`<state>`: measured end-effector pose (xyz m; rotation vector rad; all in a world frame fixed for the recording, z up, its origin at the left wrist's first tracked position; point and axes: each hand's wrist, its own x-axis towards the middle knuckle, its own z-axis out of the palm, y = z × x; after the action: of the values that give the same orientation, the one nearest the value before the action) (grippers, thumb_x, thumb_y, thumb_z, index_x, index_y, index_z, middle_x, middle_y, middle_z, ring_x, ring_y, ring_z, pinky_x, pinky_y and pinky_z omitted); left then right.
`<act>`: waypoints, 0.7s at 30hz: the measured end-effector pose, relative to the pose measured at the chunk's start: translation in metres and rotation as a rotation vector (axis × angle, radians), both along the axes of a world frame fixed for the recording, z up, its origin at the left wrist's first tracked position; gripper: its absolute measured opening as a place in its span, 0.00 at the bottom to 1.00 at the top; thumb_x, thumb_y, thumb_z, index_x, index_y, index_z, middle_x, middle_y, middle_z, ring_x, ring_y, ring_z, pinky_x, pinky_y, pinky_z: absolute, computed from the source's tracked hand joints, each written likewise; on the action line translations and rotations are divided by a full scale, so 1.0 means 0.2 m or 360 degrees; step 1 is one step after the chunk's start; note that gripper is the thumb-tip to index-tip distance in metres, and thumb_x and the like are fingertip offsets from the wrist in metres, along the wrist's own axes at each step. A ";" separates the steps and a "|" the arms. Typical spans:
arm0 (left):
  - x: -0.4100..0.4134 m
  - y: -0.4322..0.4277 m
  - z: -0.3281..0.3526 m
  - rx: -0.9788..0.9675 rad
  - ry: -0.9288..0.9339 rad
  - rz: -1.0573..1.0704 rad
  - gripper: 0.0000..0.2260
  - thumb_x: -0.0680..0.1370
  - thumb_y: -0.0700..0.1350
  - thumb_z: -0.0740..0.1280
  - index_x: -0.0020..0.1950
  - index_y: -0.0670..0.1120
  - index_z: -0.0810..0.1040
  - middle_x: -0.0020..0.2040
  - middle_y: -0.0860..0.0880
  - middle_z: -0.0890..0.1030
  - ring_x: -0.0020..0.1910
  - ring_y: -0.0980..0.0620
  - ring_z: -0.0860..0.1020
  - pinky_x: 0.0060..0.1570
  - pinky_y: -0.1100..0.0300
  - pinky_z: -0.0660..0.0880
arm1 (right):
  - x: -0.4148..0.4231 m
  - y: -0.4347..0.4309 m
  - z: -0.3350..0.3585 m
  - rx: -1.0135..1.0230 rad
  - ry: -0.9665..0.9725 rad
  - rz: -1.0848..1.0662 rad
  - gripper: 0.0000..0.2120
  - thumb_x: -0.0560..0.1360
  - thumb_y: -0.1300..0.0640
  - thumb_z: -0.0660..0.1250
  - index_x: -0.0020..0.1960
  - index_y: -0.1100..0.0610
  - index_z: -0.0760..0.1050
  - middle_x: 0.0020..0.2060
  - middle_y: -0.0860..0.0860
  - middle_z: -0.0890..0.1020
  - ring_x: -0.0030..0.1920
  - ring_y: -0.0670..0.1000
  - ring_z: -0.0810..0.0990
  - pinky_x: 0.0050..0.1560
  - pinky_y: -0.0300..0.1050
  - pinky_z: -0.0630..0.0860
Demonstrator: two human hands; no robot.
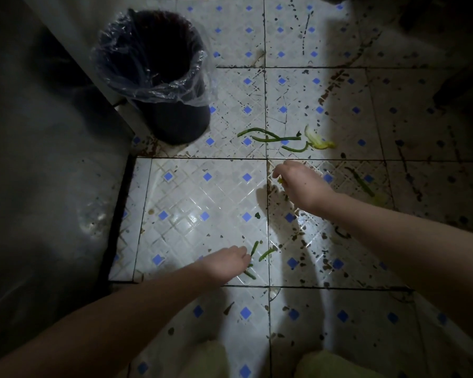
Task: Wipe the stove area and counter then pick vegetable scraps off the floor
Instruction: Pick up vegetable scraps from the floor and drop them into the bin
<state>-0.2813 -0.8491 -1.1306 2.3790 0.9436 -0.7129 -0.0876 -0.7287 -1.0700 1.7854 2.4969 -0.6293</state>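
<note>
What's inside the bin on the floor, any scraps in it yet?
The dark bin is lined with a clear plastic bag folded over its rim. Its inside is black shadow: no scraps show, and the bottom cannot be seen.

Left hand (227, 261) and right hand (301, 184) hide their fingertips.

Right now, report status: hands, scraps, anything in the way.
Left hand at short green pieces, grip unclear. Right hand pinching a yellow bit. Long green strips and yellow peel on floor near bin. Nothing blocking.
</note>
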 end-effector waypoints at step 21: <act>-0.24 0.64 0.14 0.0487 -0.0238 0.0966 0.07 0.79 0.36 0.60 0.56 0.43 0.71 0.54 0.43 0.73 0.53 0.46 0.73 0.51 0.56 0.70 | -0.03 0.37 -0.13 0.0012 0.0057 -0.0198 0.19 0.74 0.72 0.61 0.62 0.58 0.73 0.57 0.56 0.76 0.55 0.56 0.76 0.52 0.50 0.76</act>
<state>-0.3299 -0.7203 -1.1034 2.1539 1.6903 -0.1629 -0.0931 -0.6553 -1.0951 1.9617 2.4279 -0.6642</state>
